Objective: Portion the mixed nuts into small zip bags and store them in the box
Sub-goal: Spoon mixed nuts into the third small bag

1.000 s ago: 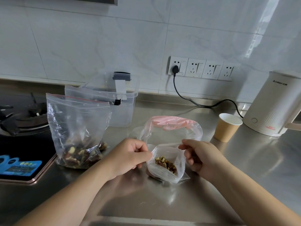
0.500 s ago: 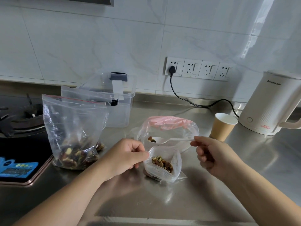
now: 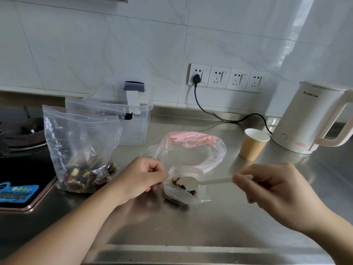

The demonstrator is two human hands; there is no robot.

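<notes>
- Your left hand point(image 3: 142, 178) pinches the left lip of the small zip bag point(image 3: 180, 192) between thumb and curled fingers, holding its mouth open; your right hand point(image 3: 275, 190) pinches the end of the white spoon point(image 3: 193, 182) handle
- Spoon bowl sits right over the small bag's mouth, turned so its pale underside faces you; whether any nuts are left on it cannot be told
- Risk: only one side of the mouth is held, so the far lip could sag shut and nuts would scatter onto the steel counter point(image 3: 191, 226)
- Risk: tug too hard with the left pinch and the light bag may tip over, since it rests on the counter with little weight in it
- Small bag holds a modest layer of mixed nuts at the bottom
- Big zip bag point(image 3: 80, 150), standing to the left, has nuts in its lower part
- Pink-topped plastic bag point(image 3: 193, 148) lies just behind the small one; contents unclear
- Clear box point(image 3: 133, 119) stands open at the back, no filled bags visible inside
- Paper cup point(image 3: 254, 144) stands beside the kettle point(image 3: 309, 119)
</notes>
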